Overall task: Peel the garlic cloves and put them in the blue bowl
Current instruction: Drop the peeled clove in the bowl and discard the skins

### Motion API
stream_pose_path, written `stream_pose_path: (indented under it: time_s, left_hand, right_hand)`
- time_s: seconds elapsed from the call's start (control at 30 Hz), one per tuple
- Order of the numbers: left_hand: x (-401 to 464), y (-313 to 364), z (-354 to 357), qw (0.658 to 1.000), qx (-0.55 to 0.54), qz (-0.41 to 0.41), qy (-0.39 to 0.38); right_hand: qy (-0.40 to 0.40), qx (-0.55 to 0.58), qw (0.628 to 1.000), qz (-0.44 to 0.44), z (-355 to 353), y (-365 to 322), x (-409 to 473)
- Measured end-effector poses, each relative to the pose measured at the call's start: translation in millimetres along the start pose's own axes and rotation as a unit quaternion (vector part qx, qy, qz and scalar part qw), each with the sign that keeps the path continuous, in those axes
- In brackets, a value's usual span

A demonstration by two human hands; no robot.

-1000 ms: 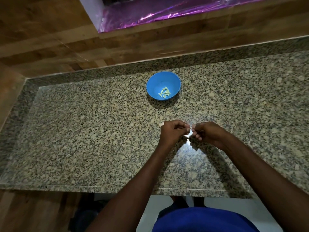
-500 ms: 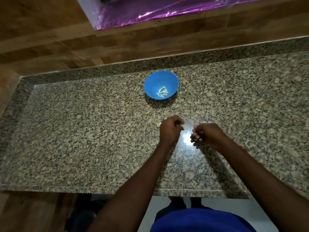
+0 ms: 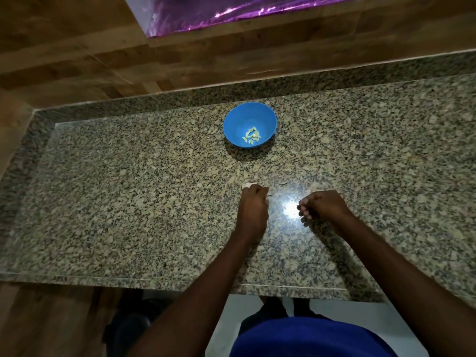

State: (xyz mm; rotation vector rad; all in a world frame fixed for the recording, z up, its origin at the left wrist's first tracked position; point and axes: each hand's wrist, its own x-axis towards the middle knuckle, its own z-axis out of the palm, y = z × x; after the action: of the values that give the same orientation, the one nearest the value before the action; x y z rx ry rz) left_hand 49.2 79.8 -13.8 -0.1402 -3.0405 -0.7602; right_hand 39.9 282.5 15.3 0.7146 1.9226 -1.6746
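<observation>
— While both hands hover low over the speckled stone surface [image 3: 128, 202], where does the garlic sit?

— Several peeled cloves [image 3: 251, 136] lie in a small heap at the bottom of the blue bowl [image 3: 237, 119], which stands on the surface beyond the hands, well apart from them.

— And the left hand [image 3: 253, 207]?

— Its fingers are curled down toward the surface, and a pale scrap [image 3: 247, 185], perhaps skin or a clove, shows right at its fingertips. I cannot tell whether it grips that piece or only touches it.

— The right hand [image 3: 320, 208]?

— Its fingers are bent inward, tips bunched together. Whether something small is pinched between them, I cannot tell; nothing shows clearly.

— Are the hands touching?

— No, they are apart, with a bright glare of light on the stone between them.

— Anything else?

— A wooden wall [image 3: 77, 60] rises behind the surface, with a shiny purple sheet [image 3: 231, 9] at the top.
</observation>
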Motion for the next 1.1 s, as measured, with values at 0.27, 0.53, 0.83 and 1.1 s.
stream_pose_path:
  time_s: [0.27, 0.53, 0.83, 1.1]
  left_hand:
    - [-34, 14, 22, 0.999, -0.029, -0.034, 0.026]
    - [-18, 32, 19, 0.998, 0.012, -0.063, 0.02]
    - [-59, 12, 1, 0.993, 0.086, -0.066, 0.045]
    - [-136, -46, -55, 0.739, -0.499, -0.433, 0.133]
  right_hand:
    - [-0.014, 0.048, 0.999, 0.02, 0, 15, -9]
    - [-0.028, 0.032, 0.999, 0.018, 1, 18, -19]
    - [-0.054, 0.031, 0.998, 0.025, 28, 19, -22]
    - [-0.131, 0.008, 0.991, 0.013, 107, 19, -61]
